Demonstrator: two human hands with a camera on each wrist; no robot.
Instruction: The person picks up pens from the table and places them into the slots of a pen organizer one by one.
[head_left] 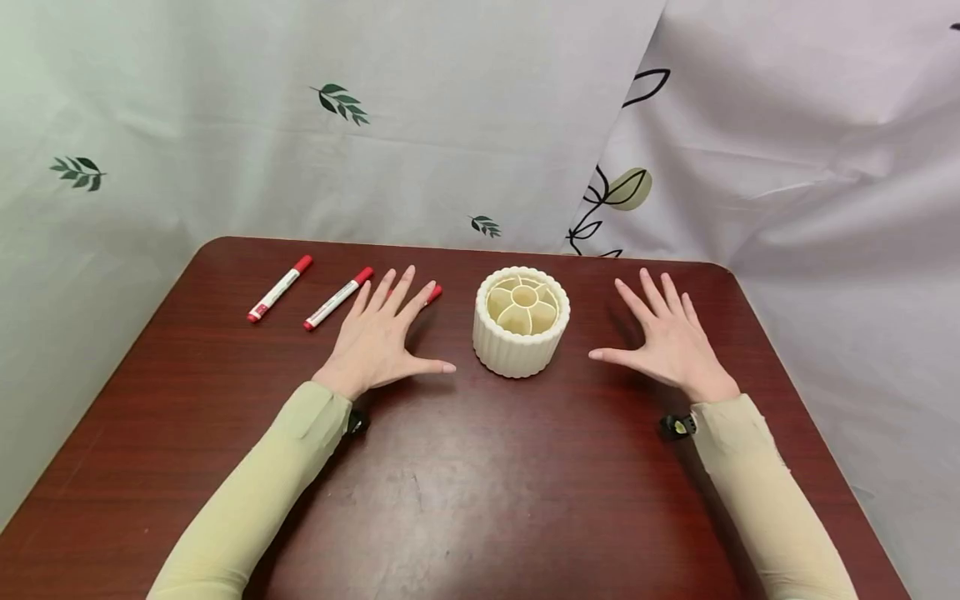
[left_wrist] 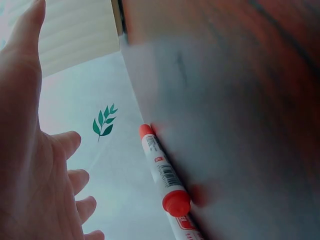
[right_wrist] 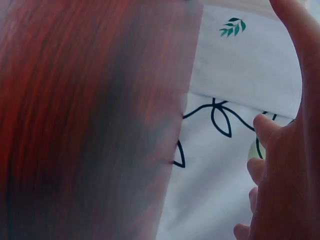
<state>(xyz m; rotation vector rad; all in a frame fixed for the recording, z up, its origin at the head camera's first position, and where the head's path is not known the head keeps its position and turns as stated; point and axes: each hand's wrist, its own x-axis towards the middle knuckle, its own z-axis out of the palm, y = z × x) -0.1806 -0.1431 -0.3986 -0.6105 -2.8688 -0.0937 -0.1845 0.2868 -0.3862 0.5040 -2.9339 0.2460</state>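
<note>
Shows sleeves (head_left: 251, 492) nearest; holds left hand (head_left: 378, 343) spread near red markers (head_left: 337, 298), right hand (head_left: 669, 340) spread opposite, pinching nothing; frames upright cream holder (head_left: 513, 354) between, likely placed centrally for either-hand reach.

third marker (head_left: 433, 295) mostly hidden behind left hand (head_left: 378, 342) in head view; leftmost marker (head_left: 279, 289) too small to read there. sleeves (head_left: 247, 492) and worktop (head_left: 465, 492) cut off at bottom. worktop blurred in both wrist views; cream holder (left_wrist: 80, 32) cut off in left one.
</note>
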